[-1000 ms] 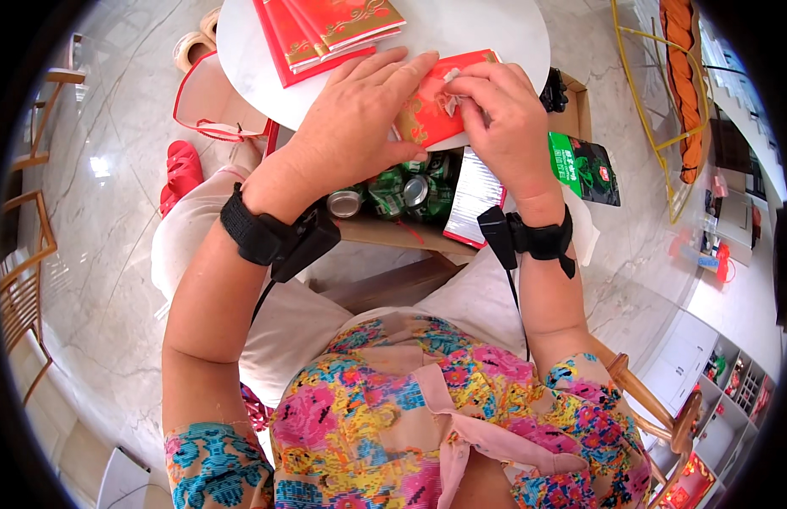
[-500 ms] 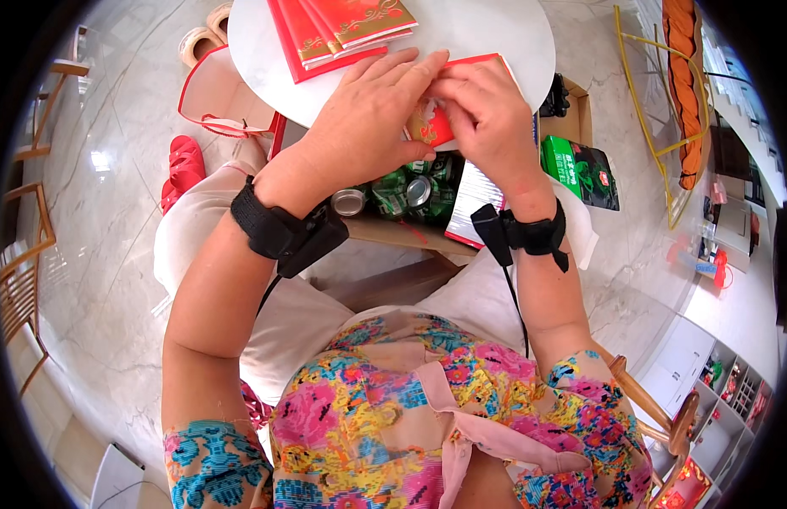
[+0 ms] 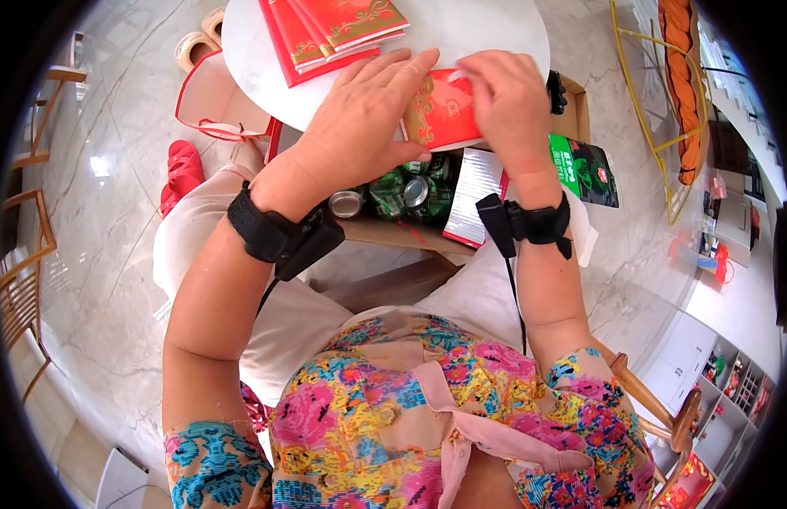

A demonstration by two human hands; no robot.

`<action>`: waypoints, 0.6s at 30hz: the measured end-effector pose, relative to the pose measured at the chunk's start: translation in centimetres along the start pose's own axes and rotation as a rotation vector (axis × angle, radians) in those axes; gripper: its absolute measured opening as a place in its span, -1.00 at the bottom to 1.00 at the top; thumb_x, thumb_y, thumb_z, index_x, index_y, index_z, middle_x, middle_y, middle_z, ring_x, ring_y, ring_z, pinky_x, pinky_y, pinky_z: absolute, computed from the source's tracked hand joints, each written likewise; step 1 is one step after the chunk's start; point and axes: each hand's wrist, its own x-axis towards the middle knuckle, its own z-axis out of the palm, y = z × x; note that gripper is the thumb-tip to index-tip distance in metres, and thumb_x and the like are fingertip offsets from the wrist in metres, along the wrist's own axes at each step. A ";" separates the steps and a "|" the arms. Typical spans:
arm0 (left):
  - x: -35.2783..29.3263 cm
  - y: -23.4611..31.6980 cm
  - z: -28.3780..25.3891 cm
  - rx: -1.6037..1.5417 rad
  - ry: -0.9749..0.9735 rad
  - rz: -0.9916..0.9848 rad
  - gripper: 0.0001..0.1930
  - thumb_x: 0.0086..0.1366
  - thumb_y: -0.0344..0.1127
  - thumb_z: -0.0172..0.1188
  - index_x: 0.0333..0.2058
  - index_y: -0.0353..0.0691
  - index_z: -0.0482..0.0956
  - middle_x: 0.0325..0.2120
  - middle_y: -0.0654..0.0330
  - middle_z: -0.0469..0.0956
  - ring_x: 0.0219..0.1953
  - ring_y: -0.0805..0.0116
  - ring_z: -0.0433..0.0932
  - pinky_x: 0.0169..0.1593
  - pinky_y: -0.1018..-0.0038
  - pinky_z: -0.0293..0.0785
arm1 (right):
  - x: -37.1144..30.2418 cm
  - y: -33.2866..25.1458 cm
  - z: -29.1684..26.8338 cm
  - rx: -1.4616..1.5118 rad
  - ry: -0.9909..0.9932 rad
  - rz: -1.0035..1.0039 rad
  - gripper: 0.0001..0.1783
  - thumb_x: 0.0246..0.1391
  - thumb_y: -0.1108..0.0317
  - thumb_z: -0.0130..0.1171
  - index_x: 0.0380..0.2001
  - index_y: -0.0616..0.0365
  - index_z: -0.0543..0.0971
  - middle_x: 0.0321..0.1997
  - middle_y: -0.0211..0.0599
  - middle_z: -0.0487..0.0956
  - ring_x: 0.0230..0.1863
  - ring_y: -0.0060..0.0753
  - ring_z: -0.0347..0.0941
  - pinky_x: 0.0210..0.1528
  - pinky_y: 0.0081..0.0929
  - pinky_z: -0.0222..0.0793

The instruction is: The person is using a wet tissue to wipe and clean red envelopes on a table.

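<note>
A red, flat packet with gold scrollwork (image 3: 444,110) lies at the near edge of the round white table. My left hand (image 3: 359,106) spans its left side, fingers stretched out and thumb by its lower left corner. At the packet's upper right, my right hand (image 3: 512,106) has its fingers curled. A small whitish scrap (image 3: 456,76) shows at the right fingertips; whether it is film or paper I cannot tell. Beyond my left hand lie several similar red and gold packets (image 3: 342,30), stacked and fanned.
Below the table edge, a cardboard box (image 3: 385,231) holds green cans (image 3: 416,191) and a white-paged, red-edged item (image 3: 476,197). A green and black package (image 3: 584,170) lies to the right. An open red-rimmed bag (image 3: 215,97) and red sandals (image 3: 183,176) are on the left.
My right hand has moved right, away from my left, uncovering more of the red packet. The whitish scrap now shows at its fingertips. My left hand has shifted slightly.
</note>
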 end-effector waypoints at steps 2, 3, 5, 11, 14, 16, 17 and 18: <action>0.0 -0.1 -0.1 0.038 -0.015 0.022 0.02 -0.13 -0.29 0.58 0.35 -0.15 0.27 0.25 0.07 0.40 0.35 0.02 0.30 0.37 0.17 0.23 | -0.7 1.5 0.1 -0.108 0.050 0.183 -0.83 -0.05 0.45 0.23 -0.32 0.10 0.68 -0.27 -0.36 0.64 -0.14 -0.16 0.50 -0.03 -0.23 0.44; 0.0 -0.2 -0.1 0.076 -0.031 0.042 -0.03 -0.11 -0.27 0.58 0.32 -0.15 0.32 0.27 0.10 0.40 0.35 0.03 0.29 0.38 0.17 0.23 | -0.6 1.2 0.0 -0.104 0.043 0.192 -0.84 0.00 0.45 0.23 -0.30 0.11 0.69 -0.25 -0.33 0.65 -0.13 -0.14 0.50 -0.02 -0.23 0.44; -0.1 -0.3 -0.1 0.100 -0.045 0.050 -0.08 -0.09 -0.24 0.57 0.30 -0.17 0.36 0.27 0.13 0.39 0.36 0.05 0.29 0.38 0.17 0.23 | -0.5 -0.1 0.1 -0.030 0.026 0.127 -0.84 0.02 0.45 0.23 -0.29 0.11 0.70 -0.24 -0.32 0.65 -0.13 -0.14 0.50 -0.01 -0.23 0.44; -0.3 0.2 0.0 0.163 -0.036 0.051 -0.18 -0.02 -0.11 0.52 0.24 -0.21 0.42 0.28 0.18 0.39 0.37 0.10 0.28 0.38 0.19 0.22 | -0.4 -0.9 -0.2 0.056 0.022 0.117 -0.85 0.02 0.47 0.24 -0.31 0.10 0.71 -0.21 -0.30 0.65 -0.11 -0.11 0.50 -0.01 -0.25 0.45; -0.1 0.4 0.1 0.193 -0.035 0.044 -0.19 0.00 -0.09 0.50 0.24 -0.20 0.42 0.29 0.17 0.38 0.37 0.11 0.28 0.38 0.19 0.21 | -0.7 1.1 -0.8 -0.070 0.039 0.205 -0.86 0.01 0.47 0.25 -0.32 0.11 0.70 -0.22 -0.29 0.66 -0.11 -0.10 0.51 -0.02 -0.26 0.46; -0.2 0.3 0.2 0.202 -0.035 0.038 -0.19 0.00 -0.09 0.50 0.24 -0.20 0.42 0.29 0.17 0.38 0.37 0.11 0.27 0.38 0.19 0.20 | -0.6 0.3 -0.9 0.039 0.021 0.214 -0.86 0.01 0.50 0.24 -0.32 0.11 0.70 -0.23 -0.27 0.65 -0.13 -0.09 0.52 -0.03 -0.26 0.48; -0.2 0.2 0.2 0.195 -0.037 0.031 -0.18 0.00 -0.08 0.50 0.24 -0.21 0.41 0.29 0.16 0.37 0.37 0.11 0.27 0.38 0.19 0.20 | -0.7 -0.7 -0.6 0.104 0.017 0.173 -0.83 -0.03 0.52 0.26 -0.31 0.11 0.70 -0.25 -0.27 0.65 -0.13 -0.09 0.53 -0.04 -0.24 0.49; -0.2 0.2 0.3 0.185 -0.039 0.026 -0.17 0.00 -0.08 0.50 0.24 -0.21 0.41 0.29 0.16 0.37 0.37 0.11 0.27 0.38 0.20 0.20 | -0.8 -1.8 -0.6 0.103 0.016 0.175 -0.83 -0.03 0.52 0.26 -0.31 0.11 0.70 -0.25 -0.27 0.65 -0.13 -0.09 0.53 -0.04 -0.24 0.49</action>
